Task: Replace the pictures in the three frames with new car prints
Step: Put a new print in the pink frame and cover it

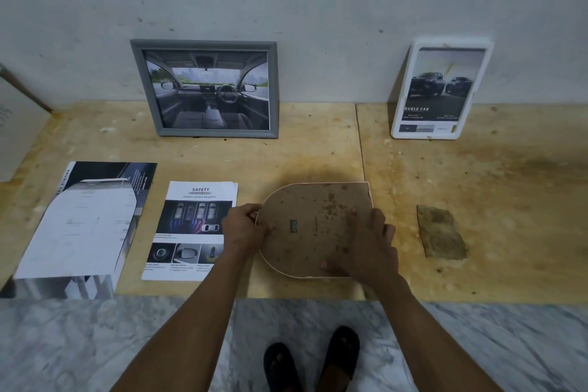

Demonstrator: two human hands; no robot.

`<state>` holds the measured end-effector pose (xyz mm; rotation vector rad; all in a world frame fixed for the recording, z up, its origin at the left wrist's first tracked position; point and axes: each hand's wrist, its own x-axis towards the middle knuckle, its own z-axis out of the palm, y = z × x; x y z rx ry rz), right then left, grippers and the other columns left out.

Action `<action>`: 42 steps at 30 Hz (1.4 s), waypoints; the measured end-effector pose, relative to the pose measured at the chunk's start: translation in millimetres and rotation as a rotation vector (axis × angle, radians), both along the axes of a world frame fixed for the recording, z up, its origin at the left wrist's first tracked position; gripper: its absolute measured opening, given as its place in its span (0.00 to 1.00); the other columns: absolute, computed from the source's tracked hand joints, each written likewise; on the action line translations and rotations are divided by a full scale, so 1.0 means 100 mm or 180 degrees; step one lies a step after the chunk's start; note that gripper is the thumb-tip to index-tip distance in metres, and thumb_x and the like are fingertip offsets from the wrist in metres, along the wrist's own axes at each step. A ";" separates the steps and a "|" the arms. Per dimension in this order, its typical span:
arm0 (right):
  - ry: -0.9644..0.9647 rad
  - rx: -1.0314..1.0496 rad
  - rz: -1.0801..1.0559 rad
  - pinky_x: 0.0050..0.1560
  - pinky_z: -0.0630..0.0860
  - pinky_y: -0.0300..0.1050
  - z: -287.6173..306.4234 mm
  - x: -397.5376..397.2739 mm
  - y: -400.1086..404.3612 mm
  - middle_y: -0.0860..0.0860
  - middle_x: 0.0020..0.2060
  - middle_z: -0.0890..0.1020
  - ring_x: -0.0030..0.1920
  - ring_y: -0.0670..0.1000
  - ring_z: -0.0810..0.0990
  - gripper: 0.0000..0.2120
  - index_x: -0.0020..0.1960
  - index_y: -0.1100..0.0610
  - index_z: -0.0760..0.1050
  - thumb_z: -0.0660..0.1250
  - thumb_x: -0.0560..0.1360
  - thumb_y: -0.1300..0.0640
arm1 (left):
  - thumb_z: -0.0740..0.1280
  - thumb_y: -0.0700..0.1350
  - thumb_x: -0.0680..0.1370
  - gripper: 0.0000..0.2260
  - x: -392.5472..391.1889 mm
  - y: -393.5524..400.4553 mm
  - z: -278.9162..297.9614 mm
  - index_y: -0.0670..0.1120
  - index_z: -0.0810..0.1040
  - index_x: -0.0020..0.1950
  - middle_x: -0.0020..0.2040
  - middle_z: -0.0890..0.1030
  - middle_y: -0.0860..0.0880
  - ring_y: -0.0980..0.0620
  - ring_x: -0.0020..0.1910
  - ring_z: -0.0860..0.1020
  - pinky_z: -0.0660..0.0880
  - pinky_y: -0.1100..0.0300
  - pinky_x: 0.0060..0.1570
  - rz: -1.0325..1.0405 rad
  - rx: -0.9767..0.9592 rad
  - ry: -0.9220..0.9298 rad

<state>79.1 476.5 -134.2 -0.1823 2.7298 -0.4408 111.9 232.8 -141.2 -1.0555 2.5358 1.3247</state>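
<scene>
Face-down on the plywood bench (318, 153) lay the arched frame (313, 226), presumably so we could reach its backing. Our left hand (243, 227) pinched its curved edge; our right hand (370, 242) pressed flat, fingers spread, probably steadying it. The safety print (194, 219) waited just beside.

There are three frames: a grey frame (204, 88) far left, a white frame (440, 90) far right, and an arched frame (315, 229) lying face down near. Two loose prints lie at the left: a large print (82, 226) and a safety print (191, 229).
</scene>
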 end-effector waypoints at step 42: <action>-0.0192 -0.0985 -0.1423 0.45 0.81 0.54 -0.10 -0.02 0.17 0.55 0.48 0.79 0.45 0.58 0.79 0.28 0.62 0.56 0.76 0.63 0.63 0.53 | 0.72 0.52 0.74 0.20 0.12 0.23 0.01 0.39 0.79 0.58 0.54 0.81 0.40 0.41 0.50 0.80 0.76 0.53 0.50 -0.0254 -0.0581 -0.0493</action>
